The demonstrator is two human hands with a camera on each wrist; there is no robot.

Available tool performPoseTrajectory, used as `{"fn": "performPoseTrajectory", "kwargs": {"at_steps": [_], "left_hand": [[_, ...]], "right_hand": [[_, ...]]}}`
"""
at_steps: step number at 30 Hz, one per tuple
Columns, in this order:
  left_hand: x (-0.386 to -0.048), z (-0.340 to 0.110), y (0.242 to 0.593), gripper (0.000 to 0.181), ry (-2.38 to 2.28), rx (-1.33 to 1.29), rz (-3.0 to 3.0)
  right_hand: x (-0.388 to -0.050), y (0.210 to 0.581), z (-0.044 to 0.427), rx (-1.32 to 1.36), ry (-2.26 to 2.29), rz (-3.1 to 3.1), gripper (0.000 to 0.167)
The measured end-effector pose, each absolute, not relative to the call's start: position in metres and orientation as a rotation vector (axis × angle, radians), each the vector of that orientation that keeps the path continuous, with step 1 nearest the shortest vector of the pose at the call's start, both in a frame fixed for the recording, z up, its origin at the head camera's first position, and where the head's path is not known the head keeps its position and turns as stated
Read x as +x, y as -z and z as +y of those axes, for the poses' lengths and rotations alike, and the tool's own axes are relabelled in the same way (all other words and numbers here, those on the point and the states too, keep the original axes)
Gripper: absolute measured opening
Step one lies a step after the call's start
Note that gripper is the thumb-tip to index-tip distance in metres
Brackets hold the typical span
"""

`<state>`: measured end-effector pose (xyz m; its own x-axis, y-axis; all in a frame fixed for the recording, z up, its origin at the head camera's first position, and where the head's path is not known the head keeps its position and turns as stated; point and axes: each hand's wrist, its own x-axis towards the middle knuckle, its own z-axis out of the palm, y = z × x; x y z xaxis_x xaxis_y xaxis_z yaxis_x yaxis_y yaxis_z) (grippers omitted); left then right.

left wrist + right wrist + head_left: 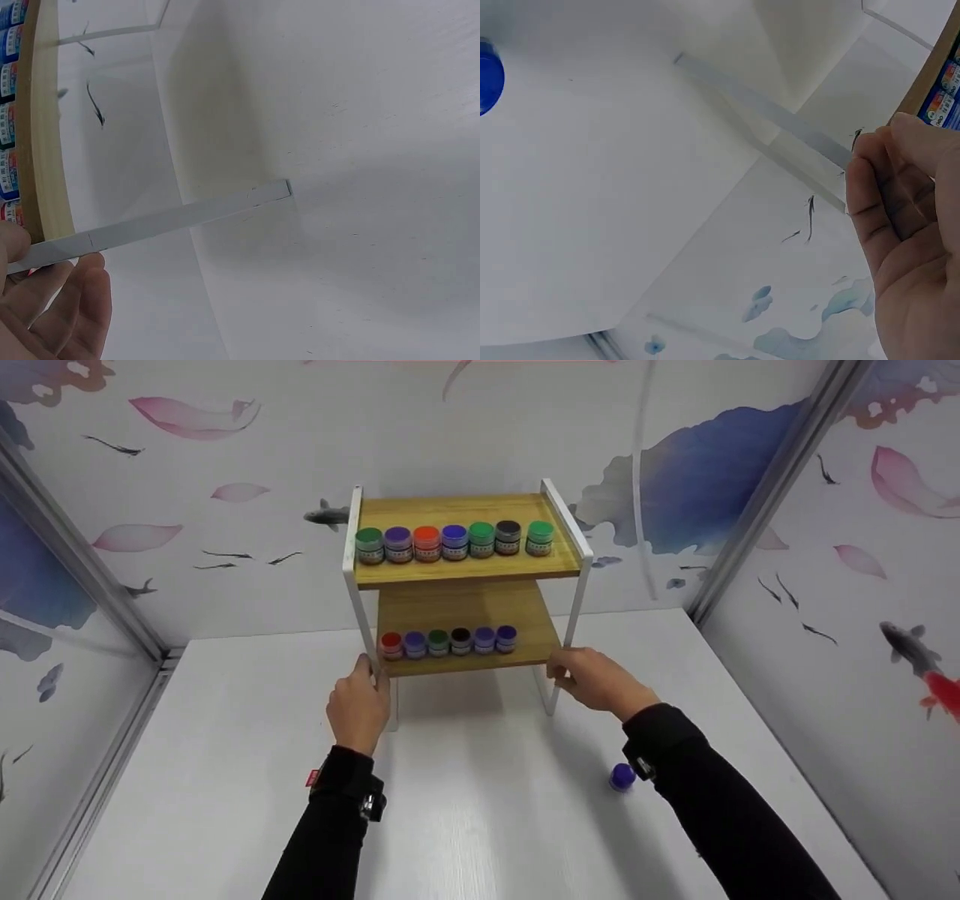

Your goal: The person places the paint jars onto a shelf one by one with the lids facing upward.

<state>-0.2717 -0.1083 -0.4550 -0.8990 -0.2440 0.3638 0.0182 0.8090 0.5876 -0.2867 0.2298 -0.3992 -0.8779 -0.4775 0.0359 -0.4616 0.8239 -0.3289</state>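
A two-tier shelf [465, 601] with wooden boards and a white frame stands near the back wall. My left hand [358, 706] grips its left front leg at the height of the lower board; in the left wrist view, thumb and fingers lie on either side of that white leg [172, 220]. On the other side my right hand [596, 679] pinches the right front leg [769, 111]. Several small paint jars [454, 542] with coloured lids line the upper board. Another row of jars [460, 641] sits along the lower board's front edge. Whether the feet touch the table cannot be told.
One jar with a blue-purple lid [622, 777] is on the white table [465, 825], beside my right forearm. Behind the shelf rises a patterned wall [285, 510], with side walls at left and right.
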Motion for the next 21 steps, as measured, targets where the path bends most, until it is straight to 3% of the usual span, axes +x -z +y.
{"fn": "performPoseTrajectory", "kwargs": {"at_steps": [12,21], "left_hand": [[-0.272,-0.11,0.455,0.017,0.851,0.174,-2.565],[-0.272,-0.109,0.456,0.019,0.849,0.141,-2.549]], "right_hand": [[-0.261,0.431,0.268,-0.591,0.397,2.789,0.01],[-0.243,0.456,0.292,-0.336,0.303,2.703,0.024]]}}
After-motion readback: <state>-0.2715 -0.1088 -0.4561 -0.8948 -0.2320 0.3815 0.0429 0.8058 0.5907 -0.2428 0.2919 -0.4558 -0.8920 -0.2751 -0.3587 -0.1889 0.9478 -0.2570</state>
